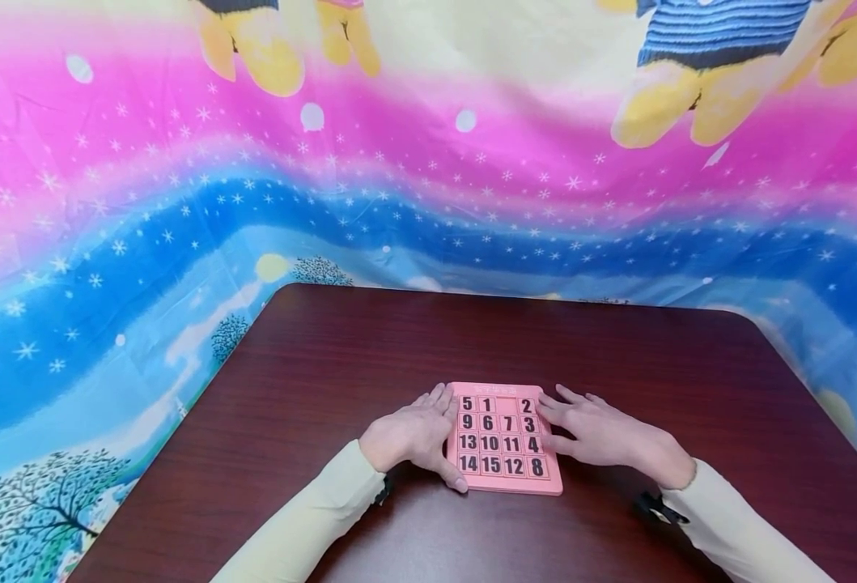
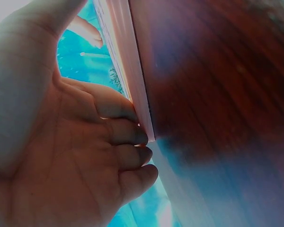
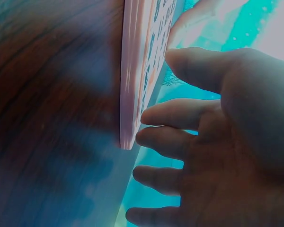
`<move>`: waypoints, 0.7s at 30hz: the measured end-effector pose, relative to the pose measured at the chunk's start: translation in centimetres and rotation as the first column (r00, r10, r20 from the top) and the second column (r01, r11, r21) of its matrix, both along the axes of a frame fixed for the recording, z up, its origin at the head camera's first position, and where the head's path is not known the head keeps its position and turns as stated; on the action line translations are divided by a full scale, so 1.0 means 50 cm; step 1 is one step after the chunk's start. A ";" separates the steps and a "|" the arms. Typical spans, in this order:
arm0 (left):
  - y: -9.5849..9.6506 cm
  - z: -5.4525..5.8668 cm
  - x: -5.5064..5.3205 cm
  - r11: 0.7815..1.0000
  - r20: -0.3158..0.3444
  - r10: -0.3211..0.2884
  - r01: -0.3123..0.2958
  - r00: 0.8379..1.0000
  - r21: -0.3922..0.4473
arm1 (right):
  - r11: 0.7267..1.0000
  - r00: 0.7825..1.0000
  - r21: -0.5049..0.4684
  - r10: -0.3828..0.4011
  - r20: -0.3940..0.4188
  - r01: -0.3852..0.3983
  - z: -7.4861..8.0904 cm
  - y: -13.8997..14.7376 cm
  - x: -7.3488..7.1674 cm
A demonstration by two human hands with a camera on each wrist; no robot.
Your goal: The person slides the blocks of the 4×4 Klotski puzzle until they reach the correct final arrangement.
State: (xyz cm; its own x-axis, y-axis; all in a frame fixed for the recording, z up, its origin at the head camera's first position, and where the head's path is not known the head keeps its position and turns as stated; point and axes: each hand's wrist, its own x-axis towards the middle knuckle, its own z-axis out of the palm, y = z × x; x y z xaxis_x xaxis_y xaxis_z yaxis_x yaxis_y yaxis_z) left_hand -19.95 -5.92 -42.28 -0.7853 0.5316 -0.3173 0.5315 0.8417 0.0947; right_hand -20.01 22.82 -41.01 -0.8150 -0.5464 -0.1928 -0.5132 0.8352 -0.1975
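A pink sliding number puzzle [image 1: 499, 435] with black numerals lies flat on the brown table. Its top row reads 5, 1, a gap, then 2; the bottom row reads 14, 15, 12, 8. Along the puzzle's left edge rests my left hand [image 1: 417, 431], fingers extended toward the far corner and thumb by the near corner. My right hand [image 1: 606, 431] is at the right edge, its fingers spread, the fingertips at the frame beside the 2 and the 4. In the right wrist view the puzzle's side [image 3: 128, 90] shows close to those fingertips. Neither hand grips it.
The dark brown table [image 1: 370, 356] has rounded far corners. A colourful cloth [image 1: 413, 178] with snowflakes, trees and cartoon figures hangs behind and beside it. Long pale sleeves [image 1: 311, 514] cover both arms, with a dark strap at each wrist.
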 end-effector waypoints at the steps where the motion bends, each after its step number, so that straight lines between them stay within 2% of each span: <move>1: 0.000 0.000 0.000 1.000 -0.001 0.000 0.000 1.000 0.002 | 1.000 1.000 0.004 -0.002 0.004 0.002 -0.002 0.000 0.000; 10: 0.000 0.003 0.002 1.000 0.009 0.005 -0.005 1.000 0.000 | 1.000 1.000 0.001 0.017 0.003 -0.017 -0.008 -0.009 0.000; 21: -0.001 0.002 0.001 1.000 0.003 -0.003 0.002 1.000 0.006 | 0.999 0.998 -0.009 0.049 -0.036 -0.049 -0.013 -0.025 -0.003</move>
